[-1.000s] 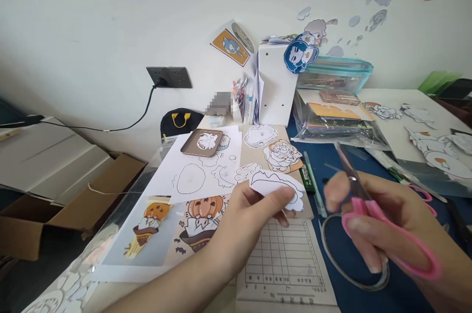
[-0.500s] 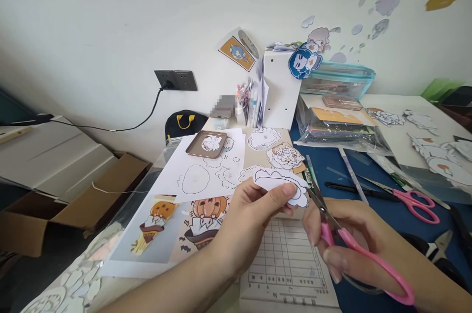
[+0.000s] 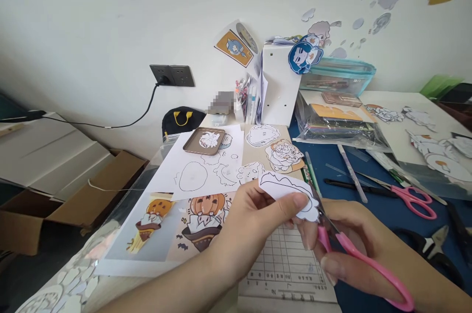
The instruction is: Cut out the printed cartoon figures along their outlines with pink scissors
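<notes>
A white paper cutout with a black drawn outline is pinched between thumb and fingers of my left hand. My right hand grips a pair of pink-handled scissors, with fingers through the loops. Their blades lie against the right edge of the paper; the tips are partly hidden behind it. Below both hands lies a printed form with a grid. Left of my left hand are sheets with a colour pumpkin drawing and outline drawings.
A brown tray holds a small cutout. More cutouts lie behind my hands. On the blue mat are a second pair of pink scissors, black-handled cutters and pens. A white file box stands by the wall; cardboard boxes sit left.
My left hand has shifted slightly right with the paper and turned it. The scissor blades have moved closer along its right edge. The camera view has shifted a little.
</notes>
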Demonstrator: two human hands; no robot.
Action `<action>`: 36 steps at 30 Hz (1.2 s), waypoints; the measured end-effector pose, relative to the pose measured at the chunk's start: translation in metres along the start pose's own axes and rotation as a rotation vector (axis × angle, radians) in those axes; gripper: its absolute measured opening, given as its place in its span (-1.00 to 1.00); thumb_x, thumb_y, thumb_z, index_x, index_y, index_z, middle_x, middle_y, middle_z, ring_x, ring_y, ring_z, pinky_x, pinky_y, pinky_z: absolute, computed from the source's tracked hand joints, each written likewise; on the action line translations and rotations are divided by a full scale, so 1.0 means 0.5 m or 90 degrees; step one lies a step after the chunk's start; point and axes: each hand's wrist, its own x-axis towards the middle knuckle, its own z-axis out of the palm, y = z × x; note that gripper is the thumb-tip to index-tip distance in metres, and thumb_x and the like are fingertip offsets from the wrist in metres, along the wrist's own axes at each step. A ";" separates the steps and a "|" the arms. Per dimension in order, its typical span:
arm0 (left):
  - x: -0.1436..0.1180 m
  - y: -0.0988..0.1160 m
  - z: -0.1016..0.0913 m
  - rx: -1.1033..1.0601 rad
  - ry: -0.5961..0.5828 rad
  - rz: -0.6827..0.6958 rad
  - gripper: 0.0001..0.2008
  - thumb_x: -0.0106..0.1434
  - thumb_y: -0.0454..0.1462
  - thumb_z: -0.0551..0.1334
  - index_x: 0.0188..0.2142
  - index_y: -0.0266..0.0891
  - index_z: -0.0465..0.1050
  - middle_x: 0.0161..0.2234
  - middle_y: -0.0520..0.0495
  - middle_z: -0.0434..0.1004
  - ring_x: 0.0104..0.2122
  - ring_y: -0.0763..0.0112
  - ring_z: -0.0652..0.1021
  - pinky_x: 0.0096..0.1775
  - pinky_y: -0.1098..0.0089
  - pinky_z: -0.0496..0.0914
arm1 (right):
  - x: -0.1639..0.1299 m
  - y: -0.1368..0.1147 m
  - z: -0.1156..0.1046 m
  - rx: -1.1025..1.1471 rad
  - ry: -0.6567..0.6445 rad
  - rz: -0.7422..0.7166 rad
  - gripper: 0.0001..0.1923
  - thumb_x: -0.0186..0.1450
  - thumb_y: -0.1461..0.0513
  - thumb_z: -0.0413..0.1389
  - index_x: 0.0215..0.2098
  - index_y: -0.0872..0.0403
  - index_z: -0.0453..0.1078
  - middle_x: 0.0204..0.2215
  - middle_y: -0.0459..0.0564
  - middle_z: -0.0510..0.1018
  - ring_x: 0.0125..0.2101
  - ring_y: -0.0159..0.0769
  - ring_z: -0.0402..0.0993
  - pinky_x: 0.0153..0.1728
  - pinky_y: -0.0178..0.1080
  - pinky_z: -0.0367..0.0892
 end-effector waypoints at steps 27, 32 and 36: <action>-0.010 0.008 0.005 0.018 0.033 0.064 -0.87 0.20 -0.36 0.32 -0.49 -0.25 0.52 -0.56 0.13 0.50 -0.50 0.61 0.47 -0.40 0.63 0.35 | -0.019 0.006 -0.008 -0.186 0.098 -0.018 -0.79 0.12 0.38 0.18 -0.41 -0.09 0.45 -0.52 -0.23 0.49 -0.50 -0.44 0.42 -0.45 -0.45 0.37; -0.007 0.008 0.005 0.010 0.043 0.076 -0.87 0.20 -0.37 0.33 -0.49 -0.27 0.51 -0.57 0.15 0.46 -0.52 0.67 0.40 -0.43 0.68 0.31 | -0.015 0.002 -0.002 -0.217 0.103 -0.029 -0.73 0.10 0.42 0.13 -0.40 -0.10 0.46 -0.53 -0.27 0.55 -0.53 -0.47 0.48 -0.47 -0.50 0.39; -0.008 0.007 0.006 0.027 0.053 0.072 -0.87 0.19 -0.36 0.33 -0.49 -0.27 0.50 -0.57 0.15 0.43 -0.53 0.67 0.37 -0.46 0.69 0.27 | -0.016 0.005 -0.001 -0.216 0.117 -0.036 -0.72 0.11 0.41 0.11 -0.40 -0.13 0.48 -0.53 -0.26 0.57 -0.54 -0.46 0.50 -0.48 -0.49 0.41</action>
